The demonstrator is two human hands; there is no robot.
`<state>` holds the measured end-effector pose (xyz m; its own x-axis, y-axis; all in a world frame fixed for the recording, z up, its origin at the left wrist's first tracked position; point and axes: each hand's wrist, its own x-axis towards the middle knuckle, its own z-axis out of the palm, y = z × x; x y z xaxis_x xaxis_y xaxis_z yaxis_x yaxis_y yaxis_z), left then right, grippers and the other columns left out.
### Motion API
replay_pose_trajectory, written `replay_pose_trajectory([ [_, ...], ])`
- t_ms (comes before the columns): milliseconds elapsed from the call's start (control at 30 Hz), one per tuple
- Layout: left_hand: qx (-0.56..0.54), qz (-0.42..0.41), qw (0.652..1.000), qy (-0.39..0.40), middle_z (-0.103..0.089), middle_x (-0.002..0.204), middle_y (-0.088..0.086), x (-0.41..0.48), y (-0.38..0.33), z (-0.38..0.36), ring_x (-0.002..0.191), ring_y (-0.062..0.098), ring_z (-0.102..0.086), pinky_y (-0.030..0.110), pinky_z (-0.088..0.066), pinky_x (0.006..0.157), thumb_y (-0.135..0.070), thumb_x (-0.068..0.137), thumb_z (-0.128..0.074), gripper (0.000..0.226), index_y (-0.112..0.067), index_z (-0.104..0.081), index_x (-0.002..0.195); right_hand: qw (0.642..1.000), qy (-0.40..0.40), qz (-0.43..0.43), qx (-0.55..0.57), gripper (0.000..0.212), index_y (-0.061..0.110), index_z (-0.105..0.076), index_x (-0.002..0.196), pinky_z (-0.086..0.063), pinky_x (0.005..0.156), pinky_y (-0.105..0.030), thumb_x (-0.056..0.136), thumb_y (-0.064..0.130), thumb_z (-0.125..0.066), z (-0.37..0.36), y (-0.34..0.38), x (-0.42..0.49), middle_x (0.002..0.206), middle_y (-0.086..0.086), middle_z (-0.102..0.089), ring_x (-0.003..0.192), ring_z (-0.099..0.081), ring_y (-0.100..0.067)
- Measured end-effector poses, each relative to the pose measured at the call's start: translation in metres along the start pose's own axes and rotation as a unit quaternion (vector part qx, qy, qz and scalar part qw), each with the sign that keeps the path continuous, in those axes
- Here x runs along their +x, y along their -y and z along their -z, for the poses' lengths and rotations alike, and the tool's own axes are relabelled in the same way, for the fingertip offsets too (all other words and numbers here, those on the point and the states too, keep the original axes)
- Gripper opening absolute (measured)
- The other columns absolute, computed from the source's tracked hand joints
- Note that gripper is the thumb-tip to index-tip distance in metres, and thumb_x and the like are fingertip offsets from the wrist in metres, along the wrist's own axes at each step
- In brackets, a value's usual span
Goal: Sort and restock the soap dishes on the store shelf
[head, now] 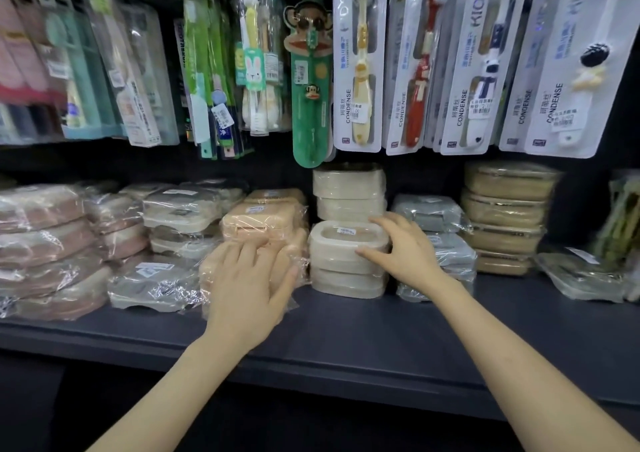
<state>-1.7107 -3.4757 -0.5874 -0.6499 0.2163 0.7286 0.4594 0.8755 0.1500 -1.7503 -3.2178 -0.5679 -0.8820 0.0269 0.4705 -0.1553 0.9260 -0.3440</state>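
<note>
Left hand [249,278] lies flat on the wrapped peach soap dish [216,271]; right hand [405,247] grips the top cream soap dish [346,238]; I'd worry a careless tug topples its stack.

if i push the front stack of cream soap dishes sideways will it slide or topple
It would probably slide rather than topple: the cream soap dishes look wide, low and nested. They look like stiff plastic, likely light, so the top dish, gripped by the right hand, may shift off first. The shelf looks smooth, so little should hold them.
</note>
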Motion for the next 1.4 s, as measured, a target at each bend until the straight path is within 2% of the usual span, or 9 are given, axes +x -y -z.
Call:
replay_pose_trajectory([
  [133,-0.079,0.035,0.995,0.047,-0.053,0.135,0.008,0.041,-0.023,-0.008,0.123,0.026,-0.046,0.030,-0.030,0.101,-0.058,0.086,-0.030,0.072,-0.011,-0.049,0.137,0.998,-0.059,-0.037,0.006,0.092,0.017,-0.028,0.151,-0.027,0.113,-0.042,0.079,0.060,-0.067,0.004,-0.002,0.013,0.153,-0.011,-0.034,0.139,-0.031,-0.030],
  [300,-0.136,0.113,0.973,0.149,-0.037,0.149,0.015,0.119,-0.037,-0.037,0.135,0.029,-0.036,0.037,-0.032,0.109,-0.047,0.087,-0.062,0.088,-0.003,-0.020,0.150,0.997,-0.002,-0.071,-0.002,0.113,0.011,-0.010,0.154,-0.017,0.117,-0.048,0.074,0.068,-0.065,0.004,-0.004,0.039,0.158,-0.010,-0.025,0.145,-0.020,-0.028],
  [467,-0.396,0.247,0.868,0.170,-0.062,0.123,0.004,0.154,-0.037,-0.068,0.110,0.024,-0.061,0.045,-0.049,0.097,-0.042,0.043,-0.081,0.097,-0.017,-0.043,0.129,0.996,0.046,-0.071,0.000,0.109,0.017,-0.007,0.155,-0.005,0.117,-0.056,0.076,0.068,-0.063,0.003,-0.008,0.056,0.162,-0.003,-0.016,0.149,-0.010,-0.027],
  [533,-0.429,0.242,0.855,0.164,-0.062,0.118,0.001,0.156,-0.038,-0.076,0.108,0.021,-0.061,0.043,-0.050,0.097,-0.036,0.042,-0.082,0.090,-0.019,-0.044,0.123,0.997,0.051,-0.056,-0.012,0.106,0.024,-0.010,0.154,-0.003,0.116,-0.059,0.075,0.071,-0.062,0.001,-0.011,0.059,0.160,0.001,-0.020,0.149,-0.010,-0.027],
  [700,-0.415,0.217,0.870,0.154,-0.056,0.125,0.001,0.156,-0.040,-0.085,0.112,0.019,-0.057,0.035,-0.047,0.097,-0.021,0.064,-0.087,0.079,-0.016,-0.042,0.130,0.996,0.054,-0.036,-0.067,0.098,0.028,-0.013,0.153,0.003,0.116,-0.059,0.077,0.074,-0.055,0.002,-0.012,0.057,0.157,0.003,-0.030,0.148,-0.013,-0.026],
  [867,-0.361,0.183,0.900,0.164,-0.049,0.134,0.002,0.156,-0.037,-0.089,0.119,0.022,-0.052,0.044,-0.045,0.102,-0.049,0.043,-0.082,0.107,-0.023,-0.038,0.137,0.993,0.065,-0.036,-0.092,0.096,0.026,-0.017,0.153,0.006,0.116,-0.059,0.078,0.075,-0.053,0.008,-0.011,0.056,0.154,-0.001,-0.035,0.148,-0.014,-0.024],
  [1100,-0.304,0.152,0.923,0.181,-0.026,0.151,0.007,0.156,-0.033,-0.095,0.136,0.026,-0.032,0.032,-0.032,0.106,-0.032,0.066,-0.083,0.111,-0.023,-0.014,0.152,0.996,0.046,-0.041,-0.067,0.100,0.027,-0.014,0.153,0.007,0.116,-0.059,0.076,0.076,-0.053,0.005,-0.014,0.053,0.156,-0.004,-0.032,0.149,-0.013,-0.021],
  [1267,-0.279,0.141,0.928,0.204,-0.017,0.157,0.007,0.158,-0.033,-0.093,0.139,0.030,-0.029,0.043,-0.030,0.113,-0.038,0.066,-0.079,0.114,-0.022,-0.008,0.154,0.992,0.064,-0.041,-0.099,0.097,0.021,-0.015,0.153,0.005,0.116,-0.060,0.080,0.074,-0.051,0.009,-0.010,0.051,0.155,-0.003,-0.034,0.148,-0.014,-0.021],
  [1400,-0.204,0.109,0.951,0.205,-0.025,0.154,0.008,0.163,-0.035,-0.093,0.136,0.035,-0.032,0.046,-0.029,0.112,-0.045,0.078,-0.071,0.095,-0.023,-0.015,0.152,0.979,0.081,-0.042,-0.185,0.096,0.020,-0.016,0.153,0.007,0.114,-0.062,0.081,0.078,-0.042,0.014,-0.008,0.050,0.154,-0.007,-0.034,0.147,-0.016,-0.027],
])
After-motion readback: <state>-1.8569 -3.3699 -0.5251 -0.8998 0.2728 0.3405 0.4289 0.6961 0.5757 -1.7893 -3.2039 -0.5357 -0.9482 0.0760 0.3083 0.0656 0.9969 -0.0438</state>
